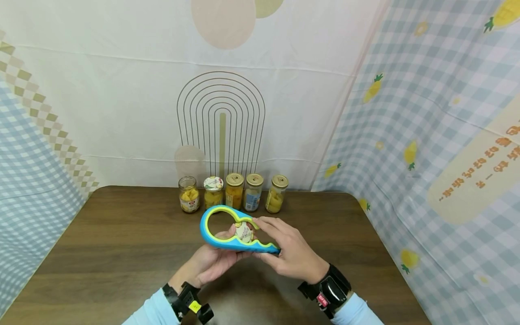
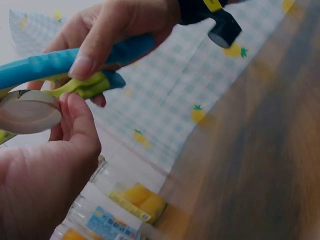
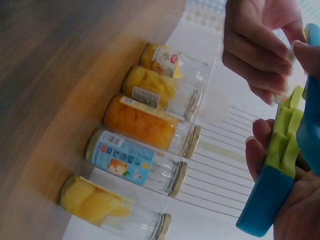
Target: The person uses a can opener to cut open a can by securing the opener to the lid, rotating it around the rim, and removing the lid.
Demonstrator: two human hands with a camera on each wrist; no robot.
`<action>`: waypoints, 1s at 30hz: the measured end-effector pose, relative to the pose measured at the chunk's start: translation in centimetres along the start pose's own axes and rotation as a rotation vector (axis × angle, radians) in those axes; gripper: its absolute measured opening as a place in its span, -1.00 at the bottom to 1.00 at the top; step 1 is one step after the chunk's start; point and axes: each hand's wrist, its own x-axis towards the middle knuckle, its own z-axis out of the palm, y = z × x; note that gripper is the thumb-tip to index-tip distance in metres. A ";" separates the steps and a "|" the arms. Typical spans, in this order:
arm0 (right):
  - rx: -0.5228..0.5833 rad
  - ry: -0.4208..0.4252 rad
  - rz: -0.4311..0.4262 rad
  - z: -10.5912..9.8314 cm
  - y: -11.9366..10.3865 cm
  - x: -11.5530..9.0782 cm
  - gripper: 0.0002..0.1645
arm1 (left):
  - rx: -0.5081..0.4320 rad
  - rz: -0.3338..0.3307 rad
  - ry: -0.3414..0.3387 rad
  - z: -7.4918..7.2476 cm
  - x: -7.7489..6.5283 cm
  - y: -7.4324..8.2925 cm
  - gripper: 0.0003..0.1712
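My right hand (image 1: 293,249) grips the handle end of a blue and lime-green jar opener (image 1: 228,244), which has scalloped inner edges. Its fingers curl round the two arms in the right wrist view. A jar lid (image 1: 244,232), pale with a printed top, is pinched by my left hand (image 1: 212,264) at the opener's inner edge. From below, the left wrist view shows the lid's hollow underside (image 2: 31,111). At the back of the table, a lidless glass jar (image 1: 189,196) of yellow fruit stands leftmost.
To the right of the lidless jar stand a jar with a patterned white lid (image 1: 213,183) and several gold-lidded jars, the rightmost jar (image 1: 276,195) slightly apart. They stand on a brown wooden table (image 1: 134,253). A white cloth (image 1: 134,108) hangs behind, with checked cloth (image 1: 390,117) at the sides.
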 end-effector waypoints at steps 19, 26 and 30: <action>-0.020 0.090 0.139 -1.6 2.3 -2.7 -0.04 | 0.967 0.093 0.546 -2.0 -2.7 2.6 -0.43; -0.007 0.105 0.191 -1.6 2.8 -3.6 -0.04 | 1.342 0.138 0.627 -2.3 -4.0 2.9 -0.37; -0.002 0.109 0.190 -1.5 2.8 -3.5 -0.04 | 1.403 0.120 0.651 -2.4 -4.1 2.7 -0.34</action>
